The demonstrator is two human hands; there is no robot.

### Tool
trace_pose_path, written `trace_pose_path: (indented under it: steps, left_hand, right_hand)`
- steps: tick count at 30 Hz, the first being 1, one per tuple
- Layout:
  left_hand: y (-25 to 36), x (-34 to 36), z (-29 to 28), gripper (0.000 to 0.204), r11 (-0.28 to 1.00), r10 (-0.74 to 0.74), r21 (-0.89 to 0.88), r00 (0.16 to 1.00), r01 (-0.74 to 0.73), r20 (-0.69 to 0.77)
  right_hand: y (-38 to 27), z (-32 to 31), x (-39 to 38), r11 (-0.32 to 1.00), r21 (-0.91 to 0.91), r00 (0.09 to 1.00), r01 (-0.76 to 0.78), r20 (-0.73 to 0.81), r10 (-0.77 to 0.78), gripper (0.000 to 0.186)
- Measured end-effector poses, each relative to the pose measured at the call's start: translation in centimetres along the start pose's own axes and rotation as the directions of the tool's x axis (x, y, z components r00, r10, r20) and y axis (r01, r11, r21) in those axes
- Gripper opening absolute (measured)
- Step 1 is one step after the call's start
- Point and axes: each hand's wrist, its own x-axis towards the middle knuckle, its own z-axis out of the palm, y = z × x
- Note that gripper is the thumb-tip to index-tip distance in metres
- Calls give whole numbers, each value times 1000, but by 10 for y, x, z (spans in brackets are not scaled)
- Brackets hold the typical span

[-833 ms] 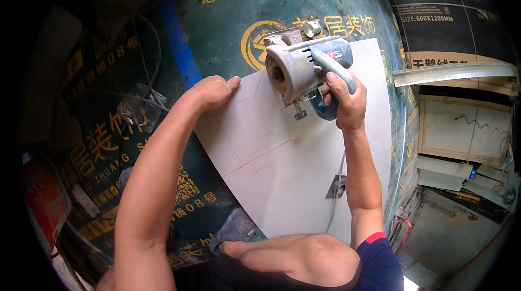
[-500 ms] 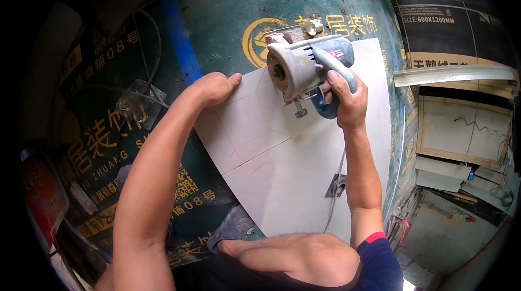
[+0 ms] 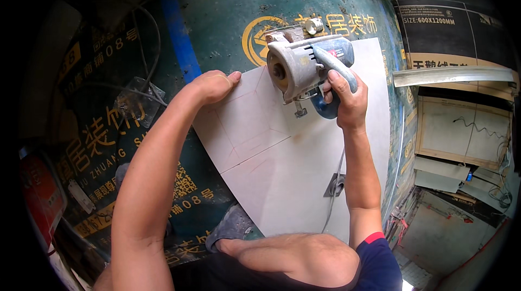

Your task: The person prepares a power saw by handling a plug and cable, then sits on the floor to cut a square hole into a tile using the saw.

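My right hand point(image 3: 351, 101) is closed around the blue handle of a handheld tile cutter point(image 3: 296, 69), a dusty grey-and-blue saw with a round guard. The cutter is over the far part of a large pale tile point(image 3: 315, 177). Red lines mark the tile, and a thin dark straight line runs in from its left edge. At the tile's far left edge my left hand point(image 3: 216, 86) grips the rim, thumb along the top and the other fingers mostly hidden. A grey cord point(image 3: 337, 196) crosses the tile below my right hand, passing a small dark square piece point(image 3: 334, 184).
Green printed floor sheeting point(image 3: 217, 36) with blue tape point(image 3: 182, 41) lies under the tile. My shoe point(image 3: 234, 228) is beside its near left edge. At right are a metal strip point(image 3: 453, 76), dark cartons point(image 3: 439, 25) and leaning panels point(image 3: 461, 128). A clear plastic scrap point(image 3: 138, 98) lies left.
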Motion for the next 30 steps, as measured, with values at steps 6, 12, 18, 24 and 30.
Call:
trace_pose_path:
  steps: [6,12,18,24,30]
  left_hand:
    - [1,-2,-1,64,1000,8,8,1000,-9,4]
    - [1,-2,-1,64,1000,13,11,1000,-13,2]
    - [-2,1,1,65,1000,16,-4,1000,-16,0]
    - [-1,2,1,66,1000,-6,-7,1000,6,18]
    - [-2,3,1,66,1000,6,1,1000,-6,11]
  right_hand:
    - [1,0,0,1000,1,1000,-6,1,6,32]
    - [2,0,0,1000,-7,1000,2,5,-2,32]
    - [3,2,0,1000,-29,1000,8,-15,-8,30]
    - [5,2,1,1000,-22,1000,13,-16,-13,28]
    - [7,2,1,1000,-25,1000,14,-20,-14,27]
